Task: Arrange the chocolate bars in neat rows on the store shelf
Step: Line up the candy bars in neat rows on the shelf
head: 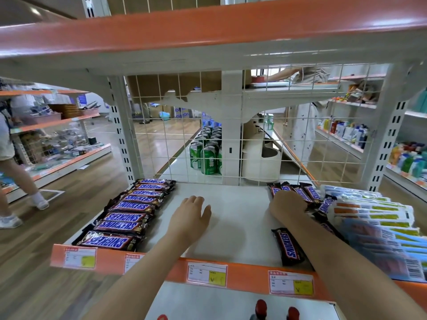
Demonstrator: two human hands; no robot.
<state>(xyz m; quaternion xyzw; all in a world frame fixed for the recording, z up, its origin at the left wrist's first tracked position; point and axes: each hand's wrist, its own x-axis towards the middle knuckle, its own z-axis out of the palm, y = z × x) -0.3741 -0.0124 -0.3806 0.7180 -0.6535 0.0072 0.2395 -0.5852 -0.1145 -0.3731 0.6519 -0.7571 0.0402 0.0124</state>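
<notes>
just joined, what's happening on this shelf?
A person is stocking chocolate bars on a white shelf. A neat row of bars already lies along the left side. The left hand hovers open over the bare middle. The right hand rests on a loose cluster of bars at the back right; whether it grips one is hidden. One single bar lies apart near the front edge.

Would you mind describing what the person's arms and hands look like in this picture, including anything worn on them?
Both forearms are bare as far as the frame shows: no sleeves, gloves, watch or bracelet are visible. The left hand and the right hand show no rings or markings that can be made out. Whether sleeves begin higher up is out of view.
</notes>
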